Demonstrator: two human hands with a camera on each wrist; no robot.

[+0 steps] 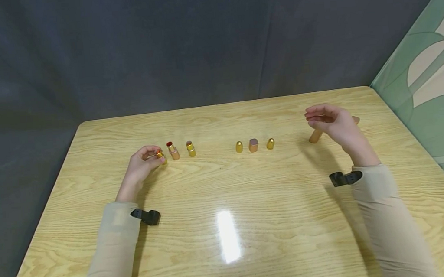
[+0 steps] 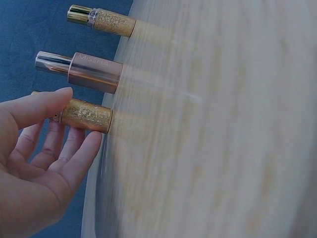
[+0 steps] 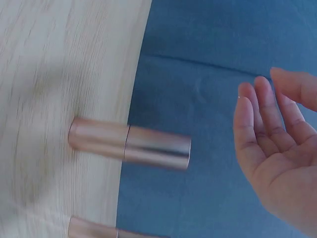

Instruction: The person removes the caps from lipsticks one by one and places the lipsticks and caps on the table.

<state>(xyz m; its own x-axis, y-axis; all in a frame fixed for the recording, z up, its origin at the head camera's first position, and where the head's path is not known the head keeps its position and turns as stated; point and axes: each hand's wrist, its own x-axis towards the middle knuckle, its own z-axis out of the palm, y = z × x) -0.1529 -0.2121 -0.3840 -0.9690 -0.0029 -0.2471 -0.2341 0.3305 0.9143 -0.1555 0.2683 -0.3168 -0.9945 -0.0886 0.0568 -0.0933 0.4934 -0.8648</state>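
My left hand (image 1: 139, 164) holds an uncapped gold lipstick (image 2: 86, 115) between thumb and fingers. Its glittery base appears to stand on the table, and the top is partly behind the thumb. Beside it stand an uncapped rose-gold lipstick (image 1: 174, 152) and another gold lipstick (image 1: 191, 149), also uncapped. Over at the right, my right hand (image 1: 336, 125) is raised with loosely bent fingers and holds nothing. Near it a closed rose-gold lipstick tube (image 3: 129, 144) stands upright. A second rose-gold tube (image 3: 94, 228) is cut off by the right wrist view's lower edge.
Near the table's middle stand a gold cap (image 1: 239, 147), a rose-gold cap (image 1: 253, 145) and another gold cap (image 1: 270, 143) in a row. A dark cloth (image 1: 215, 47) hangs behind the wooden table (image 1: 174, 229). Leaf-patterned fabric (image 1: 437, 82) lies at the right.
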